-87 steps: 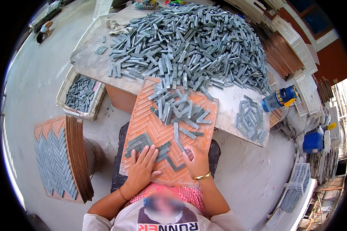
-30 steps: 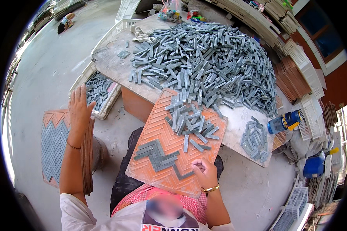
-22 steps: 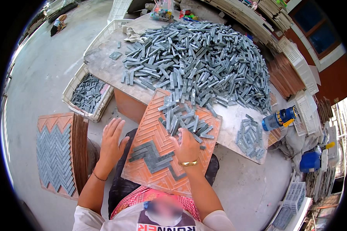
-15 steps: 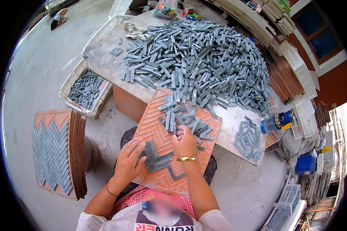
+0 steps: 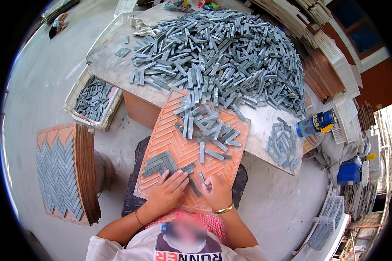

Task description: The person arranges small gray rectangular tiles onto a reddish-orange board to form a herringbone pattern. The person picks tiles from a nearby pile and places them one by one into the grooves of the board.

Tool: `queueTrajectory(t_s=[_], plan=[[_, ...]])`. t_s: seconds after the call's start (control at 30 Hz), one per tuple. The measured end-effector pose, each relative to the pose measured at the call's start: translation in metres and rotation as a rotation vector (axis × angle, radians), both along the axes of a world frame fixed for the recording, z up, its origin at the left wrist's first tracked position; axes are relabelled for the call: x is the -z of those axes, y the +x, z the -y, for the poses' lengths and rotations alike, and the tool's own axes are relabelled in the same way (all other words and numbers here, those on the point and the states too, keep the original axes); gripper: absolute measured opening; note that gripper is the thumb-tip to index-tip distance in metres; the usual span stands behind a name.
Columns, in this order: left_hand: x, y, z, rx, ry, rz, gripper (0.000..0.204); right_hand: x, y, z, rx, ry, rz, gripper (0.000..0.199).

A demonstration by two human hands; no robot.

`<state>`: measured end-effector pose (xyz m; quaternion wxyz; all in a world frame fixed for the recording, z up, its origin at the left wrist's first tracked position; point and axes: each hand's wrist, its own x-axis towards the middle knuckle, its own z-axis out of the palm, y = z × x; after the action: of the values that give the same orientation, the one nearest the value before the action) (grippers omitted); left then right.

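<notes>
An orange herringbone-grooved tray (image 5: 161, 135) lies tilted across my lap, its far end against the table. Dark grey strip tiles (image 5: 162, 162) fill some of its grooves left of the middle. My left hand (image 5: 170, 191) lies flat with fingers stretched, its fingertips touching the near edge of these laid strips. To its right, my right hand (image 5: 217, 192) is closed, pinching one small grey strip tile (image 5: 201, 176) between thumb and fingers just above the tray. Loose strip tiles (image 5: 207, 124) lie heaped on the tray's far right part.
A large pile of grey strips (image 5: 222, 56) covers the table (image 5: 106, 65). Left stand a white crate (image 5: 69, 104) of strips and a stack of trays (image 5: 88, 174), the top one filled. A blue bottle (image 5: 311, 124) lies at right. Someone crouches (image 5: 58, 25) far left.
My left hand has moved right and nearer, onto the laid strips. The right hand has drawn back from the loose heap toward me with a strip. More dark strips show at the left.
</notes>
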<state>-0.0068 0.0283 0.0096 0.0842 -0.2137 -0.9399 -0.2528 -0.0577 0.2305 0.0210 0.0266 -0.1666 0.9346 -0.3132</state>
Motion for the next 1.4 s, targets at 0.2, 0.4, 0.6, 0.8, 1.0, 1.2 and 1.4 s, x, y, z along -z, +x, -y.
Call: queueTrajectory(t_s=[0.2,0.4,0.6,0.8,1.0,1.2,1.4], plan=[[0.009,-0.001,-0.002,0.018,-0.094,0.03,0.049,0.003,0.008,0.003,-0.059,0.049,-0.132,0.022],[0.009,0.001,-0.002,0.009,-0.119,0.034,0.05,-0.003,0.018,0.007,-0.005,0.05,0.015,0.021],[0.005,0.003,-0.011,0.056,-0.06,0.086,0.059,0.008,0.01,0.005,-0.074,-0.088,-0.038,0.019],[0.007,0.004,-0.016,0.134,-0.122,0.094,0.064,0.003,-0.017,0.007,0.047,-0.129,-0.06,0.012],[0.006,0.0,-0.02,0.123,-0.166,0.032,0.06,0.006,-0.05,0.037,0.121,-0.068,-0.171,0.026],[0.007,-0.001,-0.021,0.134,-0.105,0.054,0.057,0.003,-0.041,0.016,0.185,-0.257,0.155,0.026],[0.012,0.0,-0.022,0.136,-0.087,0.054,0.061,0.001,-0.014,-0.006,0.065,-0.305,0.355,0.022]])
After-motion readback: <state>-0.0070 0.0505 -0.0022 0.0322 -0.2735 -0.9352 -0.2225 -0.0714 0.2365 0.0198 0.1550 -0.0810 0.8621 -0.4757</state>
